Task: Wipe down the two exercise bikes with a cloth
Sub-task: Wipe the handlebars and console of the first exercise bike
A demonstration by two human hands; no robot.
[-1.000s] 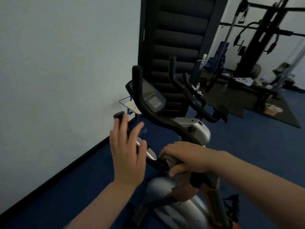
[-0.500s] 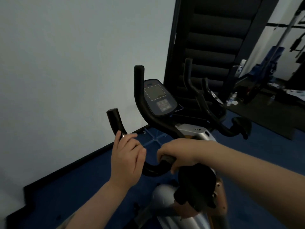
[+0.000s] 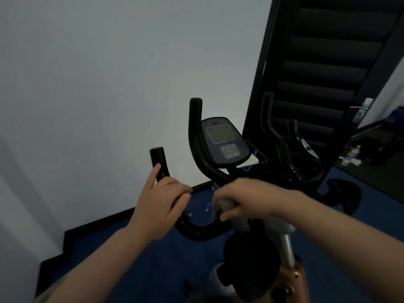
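Now left hand (image 3: 160,202) grips handlebar (image 3: 197,231), forefinger extended.

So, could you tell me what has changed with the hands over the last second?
The left hand, open in the air before, has come down and gripped the near bike's left handlebar. The right hand stays at the handlebar's centre, pressing the grey cloth.

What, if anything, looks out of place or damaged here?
Nothing stands out. The left hand grips the near bike's handlebar, the right hand holds a grey cloth on it, and the console looks intact.
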